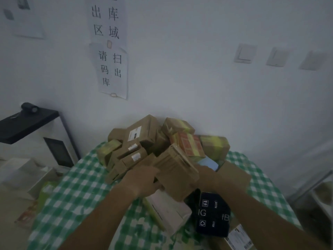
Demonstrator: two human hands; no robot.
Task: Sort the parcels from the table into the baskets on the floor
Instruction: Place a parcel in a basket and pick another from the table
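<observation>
Parcels are lying heaped on the table (75,186) toward twelve o'clock — a box (177,175) is sitting between both hands, a printed carton (212,215) at five o'clock.

Parcel heap (158,141) ahead — bare cloth (75,192) leftward

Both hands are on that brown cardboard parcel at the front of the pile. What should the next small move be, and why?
Probably lift the brown parcel clear of the pile. The left hand and right hand already flank it, and it sits tilted above the black box and white box. No basket is in view yet.
</observation>
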